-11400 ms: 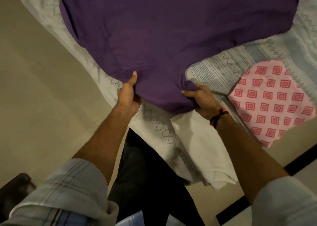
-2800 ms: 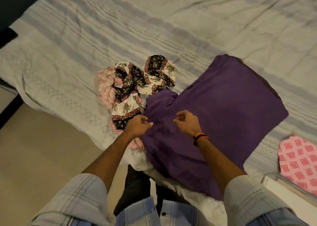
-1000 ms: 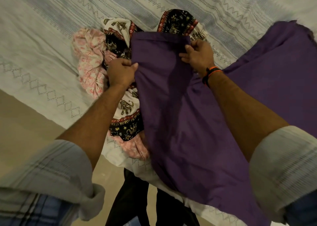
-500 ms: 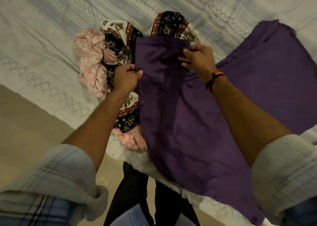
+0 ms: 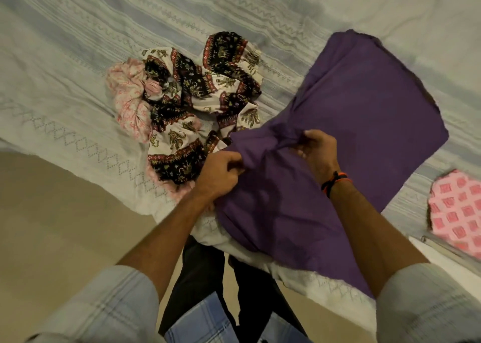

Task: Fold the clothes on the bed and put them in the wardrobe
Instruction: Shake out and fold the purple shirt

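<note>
A purple garment point(image 5: 364, 113) lies spread on the bed point(image 5: 78, 43), its near end hanging over the bed's edge. My left hand point(image 5: 218, 176) grips a bunched fold of the purple cloth at its left side. My right hand point(image 5: 318, 152), with a dark and orange band at the wrist, pinches the same gathered fold a little to the right. The cloth between both hands is scrunched into a ridge.
A crumpled black, white and red elephant-print garment point(image 5: 203, 103) and a pink-patterned one point(image 5: 130, 100) lie left of the purple garment. A folded pink cloth with red squares point(image 5: 458, 212) sits at the right edge. Beige floor point(image 5: 52, 225) lies below the bed's edge.
Both hands have drawn back toward me from the far end of the purple sleeve and now bunch the cloth together. The flat stretched panel has collapsed into a gathered fold.
</note>
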